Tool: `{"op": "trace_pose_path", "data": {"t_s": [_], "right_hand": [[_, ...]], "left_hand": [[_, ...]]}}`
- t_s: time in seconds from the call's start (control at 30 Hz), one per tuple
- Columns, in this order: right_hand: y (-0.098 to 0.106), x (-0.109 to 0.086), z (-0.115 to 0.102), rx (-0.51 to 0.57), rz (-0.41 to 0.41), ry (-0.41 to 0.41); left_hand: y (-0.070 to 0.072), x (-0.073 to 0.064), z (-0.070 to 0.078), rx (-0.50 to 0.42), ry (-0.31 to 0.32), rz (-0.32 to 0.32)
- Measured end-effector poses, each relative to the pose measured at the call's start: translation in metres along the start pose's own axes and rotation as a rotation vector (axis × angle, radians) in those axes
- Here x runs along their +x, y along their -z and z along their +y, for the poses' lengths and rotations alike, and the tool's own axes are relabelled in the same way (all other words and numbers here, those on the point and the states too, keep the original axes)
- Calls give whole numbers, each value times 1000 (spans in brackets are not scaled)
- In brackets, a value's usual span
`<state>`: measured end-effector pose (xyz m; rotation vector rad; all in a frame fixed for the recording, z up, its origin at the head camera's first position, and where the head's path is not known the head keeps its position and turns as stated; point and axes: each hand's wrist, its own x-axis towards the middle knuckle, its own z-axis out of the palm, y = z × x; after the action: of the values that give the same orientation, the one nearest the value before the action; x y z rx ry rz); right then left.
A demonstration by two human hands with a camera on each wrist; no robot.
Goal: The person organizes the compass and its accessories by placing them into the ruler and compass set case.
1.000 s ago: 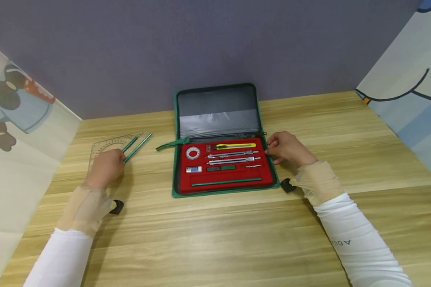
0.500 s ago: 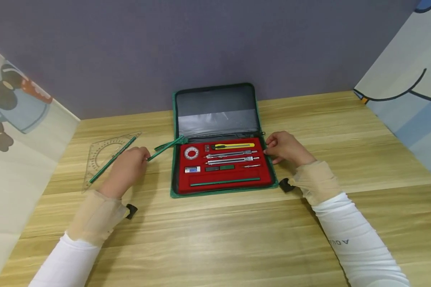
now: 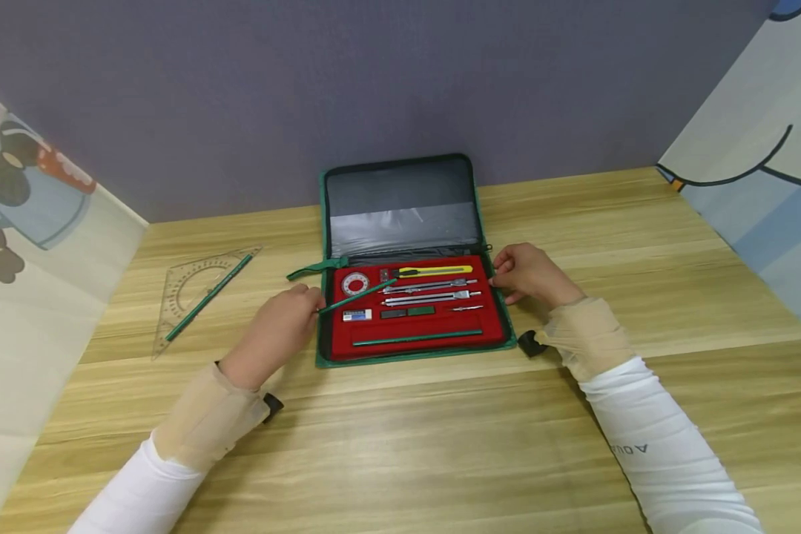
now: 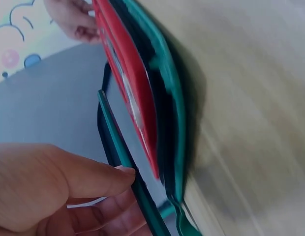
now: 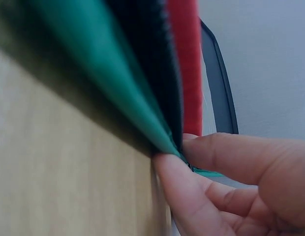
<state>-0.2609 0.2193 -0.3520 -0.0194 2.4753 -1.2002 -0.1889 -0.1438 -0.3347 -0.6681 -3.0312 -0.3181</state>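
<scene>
My left hand [image 3: 283, 322] pinches a green pencil [image 3: 357, 295] between thumb and fingers. In the head view the pencil slants over the left part of an open zip case [image 3: 417, 361] with a red tray [image 3: 414, 324]. In the left wrist view the pencil [image 4: 115, 130] is close beside the case's edge. My right hand [image 3: 530, 274] pinches the case's right edge; in the right wrist view, thumb and finger grip the green border [image 5: 142, 125]. The tray holds a yellow cutter [image 3: 440, 271], compasses [image 3: 434, 299], an eraser [image 3: 357, 315], a round white protractor [image 3: 355, 284] and another green pencil [image 3: 417, 338].
Left of the case, a second loose green pencil [image 3: 208, 298] lies across a clear set square [image 3: 171, 297] on the wooden table [image 3: 400, 445]. A green strap [image 3: 310, 268] sticks out from the case's left side. The raised lid [image 3: 400, 200] stands near the grey back panel [image 3: 240, 111].
My left hand has lifted one green pencil from beside the set square and carried it right, over the case. The other pencil stays on the set square. My right hand keeps its place.
</scene>
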Motion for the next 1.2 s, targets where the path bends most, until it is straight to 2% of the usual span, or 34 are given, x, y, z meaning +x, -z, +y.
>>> {"op": "trace_pose_path", "data": {"t_s": [0.2,0.5,0.67,1.2], "right_hand": [[0,0,0,2,-2,0],[-1,-1,-1,12,-5,1],[0,-1,-1,-1,-4,-7],[2,-1,-3,-1,-4,-4]], "left_hand": [[-4,1,20,16,-32,-23],[-9,8,48,28,-153,-29],[-12,10,59,35,-203,-7],[-23,15,79,18,-194,-80]]}}
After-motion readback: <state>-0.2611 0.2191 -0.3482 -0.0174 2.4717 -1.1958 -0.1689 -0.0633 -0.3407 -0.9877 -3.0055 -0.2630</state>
